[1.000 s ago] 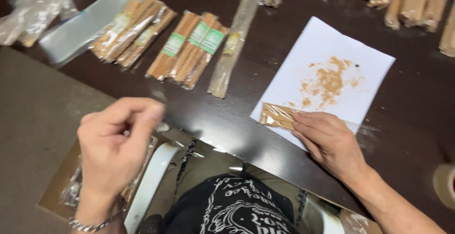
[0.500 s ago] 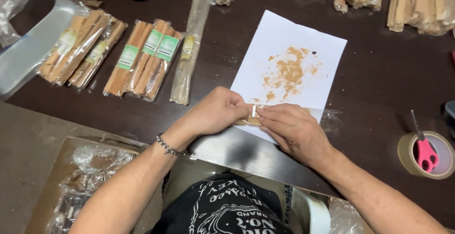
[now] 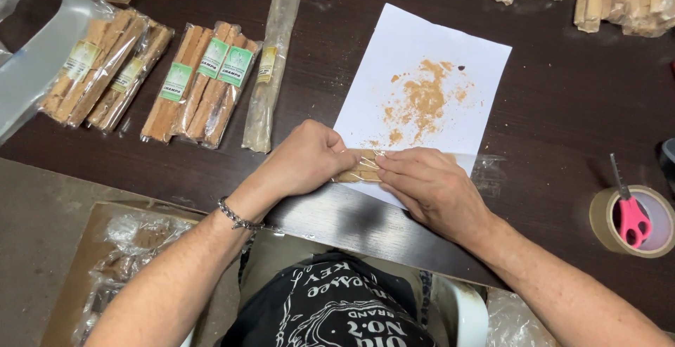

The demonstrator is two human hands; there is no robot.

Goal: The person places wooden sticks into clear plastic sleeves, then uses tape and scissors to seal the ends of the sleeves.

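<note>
Dark wood table. We pinch small wood-stick bundle w/ left hand & right hand, both closed on it, over white paper catching sawdust.

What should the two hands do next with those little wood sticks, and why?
Probably slide the clear wrapper further over the wood sticks. The left hand and right hand pinch the bundle together at the near edge of the white paper, and the sticks' left end looks bare, so the wrapping seems only half done.
</note>
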